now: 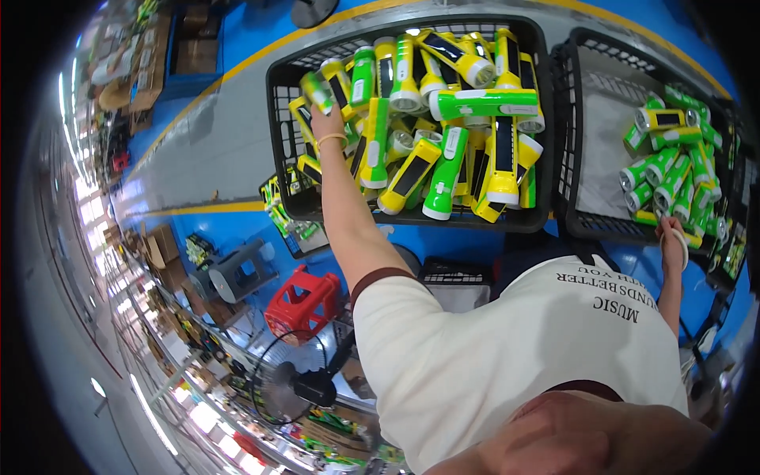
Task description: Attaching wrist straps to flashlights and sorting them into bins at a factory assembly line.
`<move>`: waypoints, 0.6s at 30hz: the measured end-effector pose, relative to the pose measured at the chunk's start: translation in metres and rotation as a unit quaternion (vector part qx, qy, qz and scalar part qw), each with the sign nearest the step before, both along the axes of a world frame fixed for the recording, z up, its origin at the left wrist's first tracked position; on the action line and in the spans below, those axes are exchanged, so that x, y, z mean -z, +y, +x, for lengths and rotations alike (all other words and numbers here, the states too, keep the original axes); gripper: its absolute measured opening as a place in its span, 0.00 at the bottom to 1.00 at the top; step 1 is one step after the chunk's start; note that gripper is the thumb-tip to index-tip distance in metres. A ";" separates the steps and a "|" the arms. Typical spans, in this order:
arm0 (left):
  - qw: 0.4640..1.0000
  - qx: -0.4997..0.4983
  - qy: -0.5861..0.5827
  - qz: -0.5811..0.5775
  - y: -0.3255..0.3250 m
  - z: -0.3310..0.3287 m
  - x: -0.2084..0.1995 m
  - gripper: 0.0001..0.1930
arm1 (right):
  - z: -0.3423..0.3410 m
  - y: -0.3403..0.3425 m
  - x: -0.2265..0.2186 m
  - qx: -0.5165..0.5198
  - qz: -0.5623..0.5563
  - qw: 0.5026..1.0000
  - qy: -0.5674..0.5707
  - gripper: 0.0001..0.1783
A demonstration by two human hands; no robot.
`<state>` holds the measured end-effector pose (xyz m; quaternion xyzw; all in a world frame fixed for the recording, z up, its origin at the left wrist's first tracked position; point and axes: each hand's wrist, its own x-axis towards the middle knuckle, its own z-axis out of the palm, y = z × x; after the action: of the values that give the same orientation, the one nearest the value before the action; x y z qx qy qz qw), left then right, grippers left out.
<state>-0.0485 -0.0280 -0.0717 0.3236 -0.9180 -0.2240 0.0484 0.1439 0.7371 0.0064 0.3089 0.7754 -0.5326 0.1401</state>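
Gripping a blurred green-and-white plastic flashlight (pixel 318 93) with the left hand (pixel 327 123), with fingers curled about one end, over the left part of a large black lattice-walled plastic crate (pixel 364 220). Held by the slim barrel, seemingly for an easy one-handed grasp. Working above a jumbled pile of yellow-and-white plastic flashlights (pixel 410 176) with dark rectangular panels and of green ones (pixel 450 166), probably kept from rolling away by the high walls. Resting the right hand (pixel 672 230) at the near edge of a heap of shiny green-and-white flashlights (pixel 673 178) in a second black plastic crate (pixel 594 228) to the right; cannot tell how far open, or whether closed around anything. Heaped toward the right side there, beside a pale grey sheet lining (pixel 609 150), perhaps laid to cushion the barrels.
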 end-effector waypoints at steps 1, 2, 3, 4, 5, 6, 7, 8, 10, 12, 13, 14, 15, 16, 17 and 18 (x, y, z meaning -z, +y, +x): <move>0.985 0.045 0.103 0.129 -0.025 0.012 0.022 0.31 | -0.004 -0.004 0.000 -0.003 -0.005 1.000 -0.005 0.11; 0.983 0.040 0.118 0.136 -0.035 0.022 0.035 0.31 | -0.009 -0.012 -0.004 -0.004 -0.018 1.000 0.000 0.11; 0.980 0.039 0.133 0.145 -0.040 0.029 0.041 0.30 | -0.011 -0.017 -0.010 -0.002 -0.029 1.000 0.006 0.11; 0.991 0.048 0.094 0.083 -0.007 0.023 0.020 0.33 | -0.007 -0.015 -0.015 0.021 -0.018 0.999 0.018 0.11; 1.000 0.007 0.029 0.005 0.022 0.025 -0.004 0.35 | -0.006 -0.011 -0.015 0.033 -0.019 0.999 0.016 0.11; 0.996 -0.040 -0.038 -0.076 0.038 0.033 -0.027 0.37 | -0.007 -0.008 -0.013 0.040 -0.023 0.999 0.014 0.11; 0.990 -0.035 -0.138 0.011 0.041 0.042 -0.041 0.40 | -0.005 -0.003 -0.013 0.033 -0.009 0.999 0.012 0.12; 0.985 -0.011 -0.169 0.041 0.040 0.052 -0.042 0.41 | -0.002 0.001 -0.011 0.034 -0.011 0.999 0.010 0.12; 0.984 0.020 -0.159 0.077 0.026 0.066 -0.029 0.41 | -0.006 -0.001 -0.008 0.038 -0.021 0.999 0.011 0.11; 0.981 0.044 -0.155 0.105 0.009 0.064 -0.011 0.38 | -0.009 -0.002 0.003 0.025 -0.037 0.999 0.018 0.12; 0.978 0.020 -0.191 0.085 0.034 0.048 -0.037 0.34 | -0.010 -0.002 0.006 0.022 -0.032 0.999 0.020 0.12; 0.987 0.032 -0.153 0.042 0.040 0.044 -0.028 0.32 | -0.012 0.000 0.005 0.012 -0.029 0.999 0.018 0.12; 0.993 0.037 -0.115 -0.006 0.039 0.042 -0.022 0.30 | -0.018 -0.008 0.003 -0.004 -0.032 0.999 0.015 0.12; 0.997 0.003 -0.074 -0.005 0.040 0.041 -0.020 0.27 | -0.021 -0.013 0.001 -0.009 -0.030 0.999 0.019 0.12; 1.000 -0.001 -0.008 -0.019 0.031 0.040 -0.010 0.26 | -0.025 -0.019 -0.001 -0.015 -0.031 0.999 0.021 0.12; 0.998 -0.004 0.059 -0.032 0.026 0.038 -0.004 0.26 | -0.029 -0.022 -0.002 -0.009 -0.047 0.999 0.023 0.12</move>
<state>-0.0109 -0.0019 -0.0674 0.3117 -0.9190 -0.2133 0.1132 0.1145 0.7153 0.0085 0.2825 0.7555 -0.5739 0.1419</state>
